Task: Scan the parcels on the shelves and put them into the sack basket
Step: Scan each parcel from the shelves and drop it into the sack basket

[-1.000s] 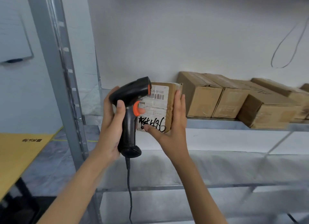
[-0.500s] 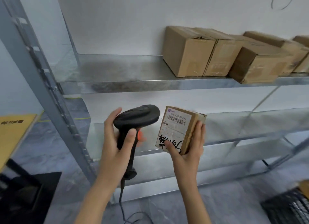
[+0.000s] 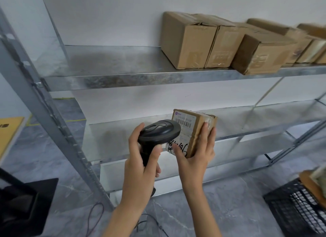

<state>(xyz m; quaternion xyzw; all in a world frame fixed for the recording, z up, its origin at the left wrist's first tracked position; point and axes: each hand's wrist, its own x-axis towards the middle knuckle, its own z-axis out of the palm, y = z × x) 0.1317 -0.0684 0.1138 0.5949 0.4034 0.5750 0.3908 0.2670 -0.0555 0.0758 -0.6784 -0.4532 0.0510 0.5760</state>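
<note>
left hand (image 3: 141, 163) gripping scanner (image 3: 158, 133) handle | right hand (image 3: 197, 157) clamped on parcel (image 3: 194, 130), label facing scanner head, in front of middle shelf (image 3: 247, 118) | basket (image 3: 298, 213) near right on floor

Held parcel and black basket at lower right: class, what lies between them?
In the head view, between the held parcel and the black basket are only the lower shelf's metal edge and grey floor; no other parcel.
</note>
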